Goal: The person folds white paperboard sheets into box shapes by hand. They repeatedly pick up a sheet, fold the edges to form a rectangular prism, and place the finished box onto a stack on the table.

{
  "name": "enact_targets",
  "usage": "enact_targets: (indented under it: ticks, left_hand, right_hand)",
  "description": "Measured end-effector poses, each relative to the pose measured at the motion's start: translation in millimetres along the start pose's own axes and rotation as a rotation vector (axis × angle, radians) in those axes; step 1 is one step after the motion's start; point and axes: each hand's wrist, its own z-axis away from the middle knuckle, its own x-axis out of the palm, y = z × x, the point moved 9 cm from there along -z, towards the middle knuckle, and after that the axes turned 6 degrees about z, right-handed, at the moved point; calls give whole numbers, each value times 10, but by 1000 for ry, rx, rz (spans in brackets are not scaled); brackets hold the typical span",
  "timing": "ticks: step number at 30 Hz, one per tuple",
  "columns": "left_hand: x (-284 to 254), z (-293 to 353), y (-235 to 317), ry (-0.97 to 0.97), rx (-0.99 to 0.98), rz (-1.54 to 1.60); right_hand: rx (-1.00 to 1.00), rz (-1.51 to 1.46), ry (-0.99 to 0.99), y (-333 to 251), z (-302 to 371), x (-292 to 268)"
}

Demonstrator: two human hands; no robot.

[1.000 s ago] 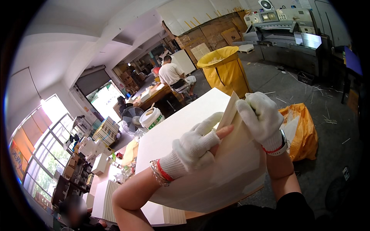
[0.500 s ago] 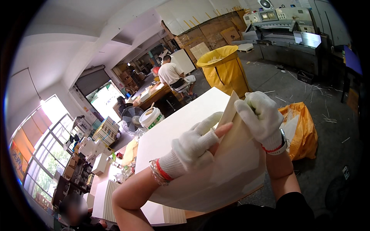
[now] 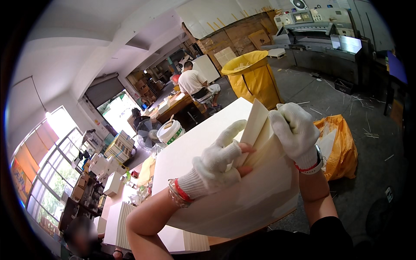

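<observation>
Large white sheets (image 3: 225,212) lie before me, their near part sagging over the table edge and their right edge curled up. My right hand (image 3: 294,132), in a white knitted glove, is closed on that raised edge. My left hand (image 3: 219,162) wears a similar glove with bare thumb and index tips. Its fingers are at a narrow upright flap (image 3: 256,118) of a sheet, which stands apart from the edge in my right hand. The bare tips reach into the gap between them. How firmly the left fingers pinch the flap is partly hidden.
Sheet stacks (image 3: 118,223) are at the lower left, beside a person (image 3: 80,238). Beyond the table stand a white bucket (image 3: 170,132), a fan (image 3: 147,133) and a yellow bin bag (image 3: 251,80). An orange bag (image 3: 340,147) sits right, near floor scraps and a grey machine (image 3: 318,41).
My left fingers have spread and shifted slightly, and the flap has parted from the edge at my right hand. The right hand has turned and moved a little.
</observation>
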Motion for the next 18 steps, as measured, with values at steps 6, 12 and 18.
enact_targets:
  ticks: [6, 12, 18]
  left_hand:
    - [0, -23, 102, -48, 61, -68]
    - [-14, -17, 46, -7, 0, -63]
    - [-11, 14, -13, 20, -37, -6]
  right_hand:
    - [-14, 49, 15, 14, 12, 20]
    - [70, 24, 7, 100, 34, 10]
    - [-31, 15, 16, 25, 35, -3]
